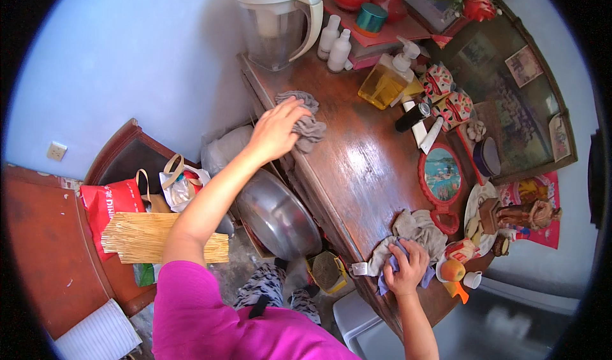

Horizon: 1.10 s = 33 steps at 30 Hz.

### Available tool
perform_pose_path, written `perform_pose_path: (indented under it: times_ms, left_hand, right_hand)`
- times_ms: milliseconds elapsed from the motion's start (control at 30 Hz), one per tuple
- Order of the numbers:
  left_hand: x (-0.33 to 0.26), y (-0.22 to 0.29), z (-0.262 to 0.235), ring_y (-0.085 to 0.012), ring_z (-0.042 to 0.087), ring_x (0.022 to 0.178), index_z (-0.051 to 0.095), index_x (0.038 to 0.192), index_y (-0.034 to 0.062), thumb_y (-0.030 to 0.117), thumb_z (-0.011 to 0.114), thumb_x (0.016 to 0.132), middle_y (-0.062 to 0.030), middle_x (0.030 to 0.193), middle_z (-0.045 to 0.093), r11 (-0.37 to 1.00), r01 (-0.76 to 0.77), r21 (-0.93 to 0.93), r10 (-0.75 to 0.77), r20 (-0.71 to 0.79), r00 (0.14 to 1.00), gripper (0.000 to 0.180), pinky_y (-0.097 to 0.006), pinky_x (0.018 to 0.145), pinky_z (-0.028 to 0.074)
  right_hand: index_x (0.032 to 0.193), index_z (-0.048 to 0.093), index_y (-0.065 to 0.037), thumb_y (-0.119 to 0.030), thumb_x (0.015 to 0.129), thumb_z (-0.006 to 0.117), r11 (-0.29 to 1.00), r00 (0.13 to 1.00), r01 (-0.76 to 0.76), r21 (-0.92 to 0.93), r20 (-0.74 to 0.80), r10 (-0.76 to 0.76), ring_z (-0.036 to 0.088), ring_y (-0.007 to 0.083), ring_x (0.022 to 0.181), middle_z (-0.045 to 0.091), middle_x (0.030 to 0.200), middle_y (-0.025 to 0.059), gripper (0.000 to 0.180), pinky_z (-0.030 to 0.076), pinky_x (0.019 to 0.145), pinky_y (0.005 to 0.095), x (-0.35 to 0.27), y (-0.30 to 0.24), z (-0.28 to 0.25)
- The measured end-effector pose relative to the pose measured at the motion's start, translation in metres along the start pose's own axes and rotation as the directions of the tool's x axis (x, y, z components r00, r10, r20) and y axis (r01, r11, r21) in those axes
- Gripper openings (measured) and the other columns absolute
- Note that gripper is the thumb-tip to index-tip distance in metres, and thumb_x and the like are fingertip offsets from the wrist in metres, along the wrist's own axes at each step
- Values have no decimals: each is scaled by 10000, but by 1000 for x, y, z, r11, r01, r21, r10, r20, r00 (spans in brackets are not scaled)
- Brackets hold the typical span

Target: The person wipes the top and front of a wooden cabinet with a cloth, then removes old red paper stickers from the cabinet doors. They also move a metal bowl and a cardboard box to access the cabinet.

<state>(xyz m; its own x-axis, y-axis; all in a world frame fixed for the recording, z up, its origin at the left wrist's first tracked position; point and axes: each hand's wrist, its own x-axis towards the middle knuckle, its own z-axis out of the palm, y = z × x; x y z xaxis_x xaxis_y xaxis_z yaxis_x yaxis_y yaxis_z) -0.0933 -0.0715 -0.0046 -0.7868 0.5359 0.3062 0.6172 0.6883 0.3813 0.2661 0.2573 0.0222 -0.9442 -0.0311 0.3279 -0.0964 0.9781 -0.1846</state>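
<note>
Palm of left hand (pixel 275 130) hides grey cloth (pixel 307 125).

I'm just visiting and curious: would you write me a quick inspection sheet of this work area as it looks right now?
Surface: glossy brown wooden tabletop, bare down the middle.
Job's things: grey cloth near the far edge; pale rag pile near the front.
Clutter: blender jug, yellow pump bottle, red-framed mirror, figurine, peach-like fruit.
Grippers: left hand on the grey cloth; right hand gripping bluish cloth.
Cables: nothing seen.
Surroundings: blue wall, metal basin, bags, straw bundle.
</note>
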Motion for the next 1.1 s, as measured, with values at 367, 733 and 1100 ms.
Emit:
perform_pose_path:
  times_ms: [367, 733, 1100]
  left_hand:
    - [41, -25, 5, -340, 458, 1350, 599, 1310, 157, 207, 695, 808, -113, 1411, 552, 962, 263, 67, -245, -208, 947, 514, -503, 1109, 401]
    - [75, -19, 25, -373, 462, 1361, 548, 1317, 117, 79, 721, 812, -166, 1392, 523, 990, 135, 28, -130, -124, 984, 535, -495, 1101, 435]
    - [52, 94, 45, -340, 454, 1383, 545, 1370, 146, 383, 776, 824, -188, 1438, 513, 968, 214, 131, -229, 113, 967, 639, -571, 1060, 424]
  right_hand:
    - [1082, 736, -184, -245, 669, 693, 1000, 1000, 24, 17, 5, -24, 590, 326, 1151, 645, 1211, 61, 419, 423, 995, 486, 8, -4, 6]
    - [1088, 734, -185, -232, 667, 699, 1000, 999, 4, -7, 36, -3, 585, 328, 1167, 644, 1213, 62, 426, 415, 1013, 480, 4, -5, 3]
    - [1079, 740, -175, -219, 677, 695, 1000, 1000, 11, -21, 10, -11, 585, 321, 1170, 648, 1223, 61, 407, 413, 1026, 473, 8, -10, 3]
